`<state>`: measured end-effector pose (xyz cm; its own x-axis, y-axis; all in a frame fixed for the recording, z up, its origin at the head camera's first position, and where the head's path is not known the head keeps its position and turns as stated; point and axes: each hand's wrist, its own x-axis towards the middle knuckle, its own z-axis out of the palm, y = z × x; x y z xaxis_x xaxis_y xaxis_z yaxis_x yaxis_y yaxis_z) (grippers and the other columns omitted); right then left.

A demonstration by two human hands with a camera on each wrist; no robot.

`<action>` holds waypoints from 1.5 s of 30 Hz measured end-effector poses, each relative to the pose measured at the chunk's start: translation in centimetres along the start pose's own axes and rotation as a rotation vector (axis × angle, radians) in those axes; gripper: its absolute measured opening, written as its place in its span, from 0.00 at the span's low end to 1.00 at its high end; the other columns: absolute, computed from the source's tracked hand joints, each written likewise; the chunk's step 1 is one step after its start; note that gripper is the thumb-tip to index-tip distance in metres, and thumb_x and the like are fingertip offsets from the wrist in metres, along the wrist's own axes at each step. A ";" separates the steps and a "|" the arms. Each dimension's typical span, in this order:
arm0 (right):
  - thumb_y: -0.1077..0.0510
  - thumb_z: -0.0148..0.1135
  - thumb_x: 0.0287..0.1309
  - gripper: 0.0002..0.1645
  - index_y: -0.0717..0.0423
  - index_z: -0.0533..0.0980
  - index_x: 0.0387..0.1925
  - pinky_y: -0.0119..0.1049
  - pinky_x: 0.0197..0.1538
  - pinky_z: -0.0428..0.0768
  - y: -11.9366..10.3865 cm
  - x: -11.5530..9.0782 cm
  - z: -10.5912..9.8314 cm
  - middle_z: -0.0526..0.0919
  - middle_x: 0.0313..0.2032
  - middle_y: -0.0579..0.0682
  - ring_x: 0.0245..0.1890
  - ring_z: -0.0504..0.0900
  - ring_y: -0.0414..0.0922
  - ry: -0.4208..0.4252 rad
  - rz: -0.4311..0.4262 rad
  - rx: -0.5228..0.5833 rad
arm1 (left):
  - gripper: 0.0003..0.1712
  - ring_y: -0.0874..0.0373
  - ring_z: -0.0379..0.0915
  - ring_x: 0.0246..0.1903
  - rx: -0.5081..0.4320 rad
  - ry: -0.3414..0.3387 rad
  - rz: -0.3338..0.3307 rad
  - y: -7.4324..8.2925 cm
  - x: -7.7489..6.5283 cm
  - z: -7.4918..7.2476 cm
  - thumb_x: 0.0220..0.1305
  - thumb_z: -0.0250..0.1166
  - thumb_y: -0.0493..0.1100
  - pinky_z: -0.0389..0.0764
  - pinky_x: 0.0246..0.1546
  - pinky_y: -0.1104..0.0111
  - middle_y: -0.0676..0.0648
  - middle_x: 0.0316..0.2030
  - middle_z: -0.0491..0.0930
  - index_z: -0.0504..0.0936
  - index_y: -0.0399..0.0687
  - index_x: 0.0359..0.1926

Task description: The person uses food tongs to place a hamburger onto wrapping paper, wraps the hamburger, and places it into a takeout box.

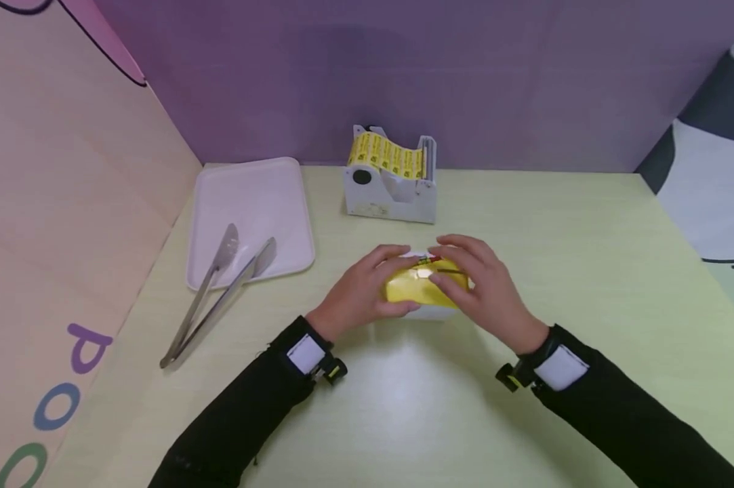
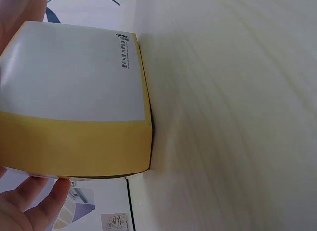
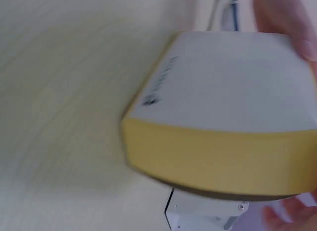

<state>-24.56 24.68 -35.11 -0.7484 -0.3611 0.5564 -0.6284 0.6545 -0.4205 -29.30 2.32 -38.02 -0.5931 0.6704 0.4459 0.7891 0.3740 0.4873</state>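
A small yellow-and-white paper box (image 1: 418, 293) stands between both hands on the table, its yellow top towards the head camera. My left hand (image 1: 359, 293) grips the box's left side, thumb along the near edge and fingers over the far edge. On the right, my right hand (image 1: 495, 298) holds the top and right side, its thumb on the yellow top and its fingers towards the far edge. In the left wrist view the white front panel (image 2: 74, 72) bears small dark print. The right wrist view shows the yellow side (image 3: 218, 154), slightly blurred.
Behind the box stands a white label dispenser (image 1: 391, 193) with a roll of yellow labels (image 1: 385, 154). To the left, metal tongs (image 1: 198, 308) lie partly on a white tray (image 1: 253, 196). A purple partition (image 1: 464, 81) borders the table's far edge.
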 end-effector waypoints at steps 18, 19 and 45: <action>0.73 0.66 0.53 0.15 0.63 0.84 0.43 0.45 0.42 0.83 0.4 0.8 0.3 0.81 0.46 0.58 0.45 0.81 0.53 -0.087 0.054 0.023 | 0.21 0.44 0.67 0.63 0.086 0.043 0.040 0.5 -0.9 0.8 0.58 0.71 0.52 0.74 0.57 0.63 0.39 0.67 0.66 0.80 0.43 0.45; 0.74 0.66 0.52 0.15 0.63 0.84 0.43 0.46 0.43 0.83 0.4 0.8 0.3 0.81 0.46 0.58 0.46 0.81 0.54 -0.087 0.043 0.020 | 0.21 0.43 0.64 0.65 0.104 0.055 0.051 0.5 -0.9 0.8 0.58 0.71 0.52 0.72 0.60 0.62 0.39 0.67 0.65 0.80 0.43 0.45; 0.55 0.76 0.48 0.27 0.64 0.82 0.49 0.47 0.49 0.81 0.9 1.3 -0.7 0.77 0.56 0.57 0.55 0.75 0.54 -0.254 -0.057 -0.003 | 0.22 0.46 0.66 0.63 0.186 0.171 0.158 0.1 -0.7 0.3 0.54 0.74 0.51 0.64 0.66 0.64 0.40 0.60 0.72 0.80 0.43 0.44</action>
<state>-25.94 25.24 -34.21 -0.7410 -0.5528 0.3813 -0.6711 0.6298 -0.3912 -28.71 2.08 -38.51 -0.4662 0.6181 0.6329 0.8804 0.3947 0.2630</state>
